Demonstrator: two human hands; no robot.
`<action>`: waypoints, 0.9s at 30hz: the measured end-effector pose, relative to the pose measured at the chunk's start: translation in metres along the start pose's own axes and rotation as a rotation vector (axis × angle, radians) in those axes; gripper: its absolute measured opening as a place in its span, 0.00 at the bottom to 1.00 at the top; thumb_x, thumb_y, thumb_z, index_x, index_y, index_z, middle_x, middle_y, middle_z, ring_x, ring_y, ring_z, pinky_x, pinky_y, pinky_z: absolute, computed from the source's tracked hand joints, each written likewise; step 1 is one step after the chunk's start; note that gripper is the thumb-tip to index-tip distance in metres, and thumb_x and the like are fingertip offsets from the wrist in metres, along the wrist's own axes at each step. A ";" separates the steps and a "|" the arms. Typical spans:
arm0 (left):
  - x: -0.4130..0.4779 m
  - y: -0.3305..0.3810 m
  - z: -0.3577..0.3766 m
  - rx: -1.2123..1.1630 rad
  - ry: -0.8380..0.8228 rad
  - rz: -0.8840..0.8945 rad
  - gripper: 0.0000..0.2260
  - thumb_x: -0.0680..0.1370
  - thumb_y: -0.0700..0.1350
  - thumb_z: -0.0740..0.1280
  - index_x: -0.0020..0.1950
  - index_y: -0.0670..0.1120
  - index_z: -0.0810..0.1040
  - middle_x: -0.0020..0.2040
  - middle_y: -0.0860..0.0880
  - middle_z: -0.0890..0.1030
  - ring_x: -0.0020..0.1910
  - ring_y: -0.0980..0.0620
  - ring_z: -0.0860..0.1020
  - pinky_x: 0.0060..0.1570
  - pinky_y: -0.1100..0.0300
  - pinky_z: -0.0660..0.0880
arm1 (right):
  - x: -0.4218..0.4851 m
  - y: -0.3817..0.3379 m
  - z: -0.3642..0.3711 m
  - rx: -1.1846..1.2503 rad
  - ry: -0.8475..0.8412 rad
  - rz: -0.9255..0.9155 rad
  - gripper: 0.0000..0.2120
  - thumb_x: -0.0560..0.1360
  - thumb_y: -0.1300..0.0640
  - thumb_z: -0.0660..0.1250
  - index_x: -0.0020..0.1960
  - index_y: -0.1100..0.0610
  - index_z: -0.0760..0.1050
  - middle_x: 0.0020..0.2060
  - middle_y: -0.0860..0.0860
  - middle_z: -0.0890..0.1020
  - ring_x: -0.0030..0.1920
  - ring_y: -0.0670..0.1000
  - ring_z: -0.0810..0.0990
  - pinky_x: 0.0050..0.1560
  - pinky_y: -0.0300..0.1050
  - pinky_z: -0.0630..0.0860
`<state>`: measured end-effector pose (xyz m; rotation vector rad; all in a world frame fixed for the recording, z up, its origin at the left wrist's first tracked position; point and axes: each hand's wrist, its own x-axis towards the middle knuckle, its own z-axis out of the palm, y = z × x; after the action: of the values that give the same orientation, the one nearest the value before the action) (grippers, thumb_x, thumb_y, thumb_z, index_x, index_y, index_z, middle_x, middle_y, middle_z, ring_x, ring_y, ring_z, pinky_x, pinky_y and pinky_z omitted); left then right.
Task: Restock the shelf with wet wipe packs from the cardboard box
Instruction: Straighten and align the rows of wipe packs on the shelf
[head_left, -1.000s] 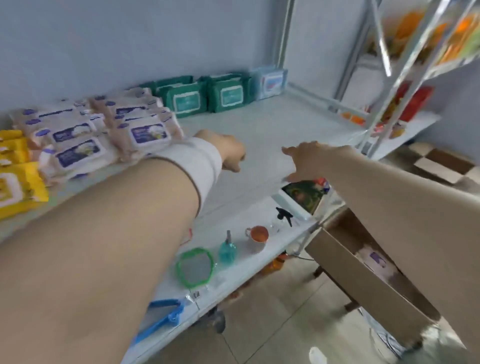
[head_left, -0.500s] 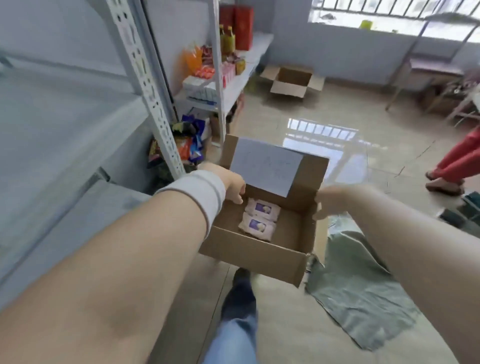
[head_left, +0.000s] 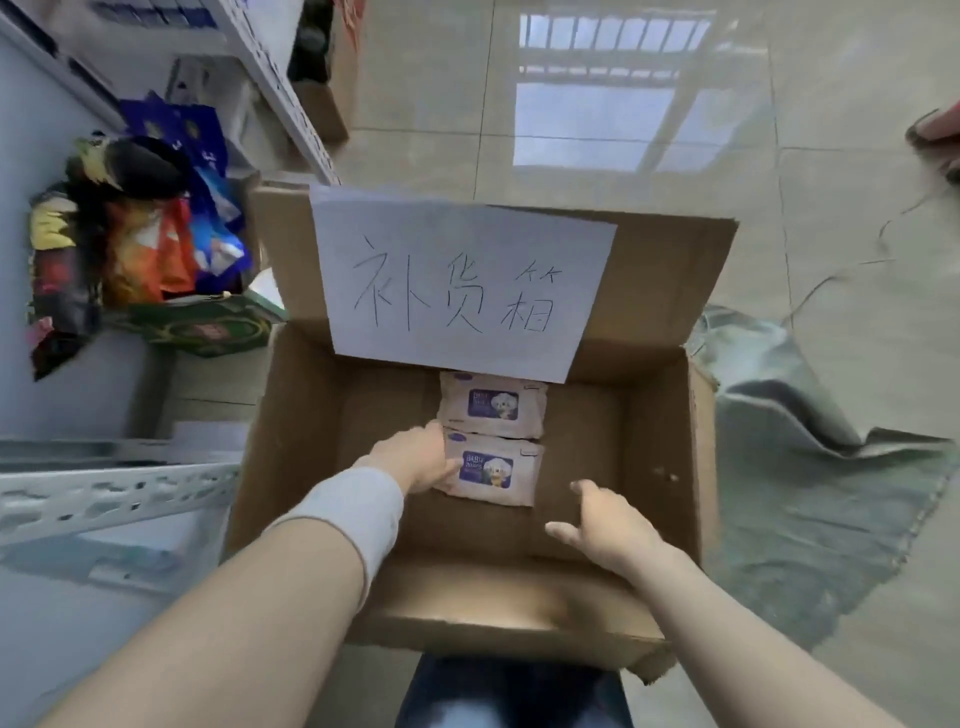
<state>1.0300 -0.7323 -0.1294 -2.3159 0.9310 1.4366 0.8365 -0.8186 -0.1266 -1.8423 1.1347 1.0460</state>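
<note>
I am looking straight down into the open cardboard box (head_left: 660, 441), which sits on the tiled floor (head_left: 701, 130) right in front of my legs. A white sheet of paper (head_left: 457, 280) with handwritten characters is stuck on the far flap, which stands up behind the opening.

Two wet wipe packs lie flat on the bottom of the box, one behind the other and touching edge to edge. The far pack (head_left: 493, 402) lies just below the paper. The near pack (head_left: 498, 475) has a purple label on a pale wrapper.

My left hand (head_left: 415, 460) is down inside the box, and its fingers (head_left: 447, 470) rest on the left end of the near pack, partly curled over that edge. I cannot tell whether they have closed under the pack or only lie against it. A white wristband (head_left: 348, 514) sits on that wrist.

My right hand (head_left: 608, 525) is also inside the box, near the right end of the same pack but apart from it. Its fingers are spread open and hold nothing.

To my left is the metal shelf frame (head_left: 109, 499), with a perforated rail running across near the box's left wall. Farther back on the left, a heap of colourful snack bags (head_left: 140, 228) lies on a lower shelf level, with a green packet (head_left: 202, 327) just in front of it. A grey cloth (head_left: 810, 488) lies crumpled on the floor to the right of the box.
</note>
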 end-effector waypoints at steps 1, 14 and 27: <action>0.034 -0.001 0.009 -0.106 0.007 -0.019 0.24 0.79 0.54 0.59 0.71 0.43 0.63 0.68 0.42 0.71 0.64 0.43 0.72 0.61 0.51 0.71 | 0.033 0.000 0.010 0.089 0.005 0.032 0.35 0.74 0.40 0.64 0.72 0.59 0.59 0.67 0.58 0.71 0.66 0.57 0.71 0.63 0.48 0.70; 0.237 -0.011 0.059 -0.654 0.218 -0.264 0.49 0.65 0.62 0.73 0.76 0.44 0.51 0.74 0.43 0.61 0.71 0.44 0.63 0.66 0.55 0.64 | 0.194 -0.041 0.108 0.910 0.150 0.427 0.39 0.58 0.46 0.80 0.60 0.59 0.64 0.57 0.55 0.77 0.56 0.56 0.78 0.48 0.44 0.74; 0.101 -0.058 0.044 -1.393 0.347 -0.347 0.18 0.69 0.48 0.75 0.54 0.44 0.76 0.47 0.46 0.82 0.45 0.48 0.82 0.45 0.54 0.79 | 0.087 -0.007 0.068 1.075 0.023 0.202 0.13 0.68 0.56 0.75 0.50 0.51 0.76 0.48 0.50 0.83 0.47 0.50 0.82 0.49 0.46 0.79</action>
<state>1.0672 -0.7039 -0.2445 -3.4043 -0.7751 1.7941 0.8498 -0.7860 -0.2315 -0.8890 1.5027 0.3404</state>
